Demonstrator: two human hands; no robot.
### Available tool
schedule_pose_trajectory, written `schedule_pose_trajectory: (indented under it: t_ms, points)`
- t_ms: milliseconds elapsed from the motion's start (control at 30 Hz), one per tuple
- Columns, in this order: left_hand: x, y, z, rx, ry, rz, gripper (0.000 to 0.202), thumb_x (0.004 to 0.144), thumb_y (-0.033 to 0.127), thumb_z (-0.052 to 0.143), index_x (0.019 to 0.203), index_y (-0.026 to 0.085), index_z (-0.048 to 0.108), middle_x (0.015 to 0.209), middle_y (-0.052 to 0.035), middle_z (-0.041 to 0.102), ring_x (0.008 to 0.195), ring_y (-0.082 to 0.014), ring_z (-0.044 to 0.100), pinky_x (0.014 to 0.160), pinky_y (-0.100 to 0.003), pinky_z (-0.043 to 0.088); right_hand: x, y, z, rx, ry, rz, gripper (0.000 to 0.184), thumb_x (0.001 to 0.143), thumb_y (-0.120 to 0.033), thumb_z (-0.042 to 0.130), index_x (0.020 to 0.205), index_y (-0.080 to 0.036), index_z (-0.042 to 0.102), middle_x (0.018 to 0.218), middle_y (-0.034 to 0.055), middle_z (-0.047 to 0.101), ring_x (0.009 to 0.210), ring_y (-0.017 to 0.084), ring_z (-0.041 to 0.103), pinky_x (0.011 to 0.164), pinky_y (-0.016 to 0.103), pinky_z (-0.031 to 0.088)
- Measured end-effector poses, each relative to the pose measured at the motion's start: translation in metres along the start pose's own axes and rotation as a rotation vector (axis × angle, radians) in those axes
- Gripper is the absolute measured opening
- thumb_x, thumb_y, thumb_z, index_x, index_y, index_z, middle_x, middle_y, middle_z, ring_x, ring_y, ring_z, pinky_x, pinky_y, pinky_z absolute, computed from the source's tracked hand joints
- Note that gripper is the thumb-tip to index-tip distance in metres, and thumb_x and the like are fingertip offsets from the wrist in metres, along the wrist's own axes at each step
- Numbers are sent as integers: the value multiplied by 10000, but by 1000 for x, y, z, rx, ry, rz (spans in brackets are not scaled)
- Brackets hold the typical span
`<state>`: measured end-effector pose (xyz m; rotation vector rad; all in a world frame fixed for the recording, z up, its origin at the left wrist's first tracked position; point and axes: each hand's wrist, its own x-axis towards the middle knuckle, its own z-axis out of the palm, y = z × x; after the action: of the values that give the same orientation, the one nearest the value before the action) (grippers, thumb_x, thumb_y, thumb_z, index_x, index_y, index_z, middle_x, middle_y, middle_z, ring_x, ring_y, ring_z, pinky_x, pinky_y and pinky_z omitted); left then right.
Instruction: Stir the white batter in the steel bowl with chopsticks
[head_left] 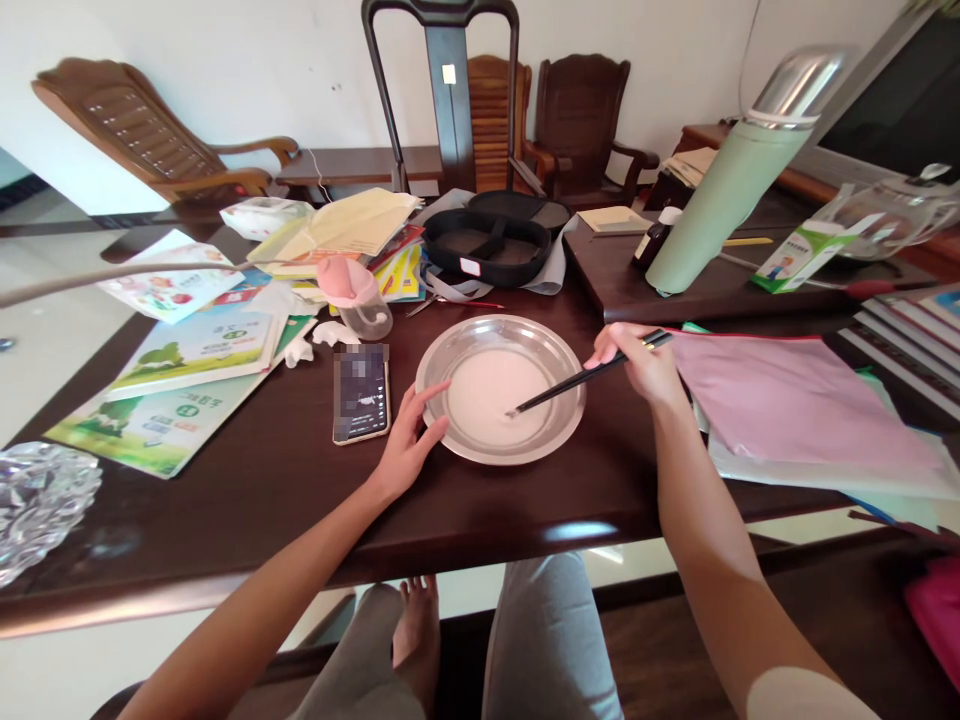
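1. A person in grey trousers (pixel 555 640) sits at a dark wooden table (pixel 465 520), one bare foot (pixel 416 620) visible below its edge.
2. The left hand (pixel 412 440), thumb and fingers spread, rests on the near left rim of a round metal basin (pixel 501 455).
3. The basin sits on the table between the hands, its floor covered by a pale, whitish substance (pixel 487 385).
4. The right hand (pixel 645 365) pinches a pair of black chopsticks (pixel 585 376), slanted down into the basin, their tips meeting the pale contents beside a small clump.
5. A lit smartphone (pixel 361 395) lies just left of the basin; a pink pouch (pixel 795 400) lies to the right, and a cut-glass dish (pixel 45 510) stands at far left.
6. Beyond are green-and-white booklets (pixel 195 350), a pink-topped cup (pixel 352 295), an open black case (pixel 517 268) and, on a raised surface, a tilted-looking green flask (pixel 735 200) near a small carton (pixel 802 255).
7. In the background, a black chair frame (pixel 448 110) stands before wooden armchairs (pixel 150 130) along a white wall (pixel 285 60).
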<state>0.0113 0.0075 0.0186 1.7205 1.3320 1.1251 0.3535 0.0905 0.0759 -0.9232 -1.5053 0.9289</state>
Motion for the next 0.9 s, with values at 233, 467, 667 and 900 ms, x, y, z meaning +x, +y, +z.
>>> schedule_pose_trajectory:
  t_ms: [233,467,667,900]
  points:
    - [1,1,0,9,-6,6,573,965,604,584,1418,256,615,1345,-112,586,1316,-319,510,1176,-499,369,0,-3,14,-105,-81,-6,409,863,-622,738,712,-244,774,788,43,807,813,225,774,825,367,583]
    - [0,1,0,-10,-1,10,572,959,621,589,1402,261,624,1349,-110,572,1305,-312,512,1163,-486,379,0,0,-3,11,8,-15,501,912,-594,692,551,-247,684,596,30,733,632,207,714,702,362,563]
    - [0,2,-1,17,-4,-8,592,956,632,584,1418,264,619,1330,-108,586,1282,-318,515,1141,-494,393,-2,-5,18,-76,-185,11,417,857,-637,733,717,-247,773,786,45,807,814,231,780,808,371,594]
    - [0,2,0,10,-2,-6,587,958,633,582,1408,258,622,1332,-113,582,1299,-319,504,1121,-477,407,1,-2,-5,-23,110,-15,495,902,-606,697,554,-255,680,602,25,734,632,214,720,721,382,578]
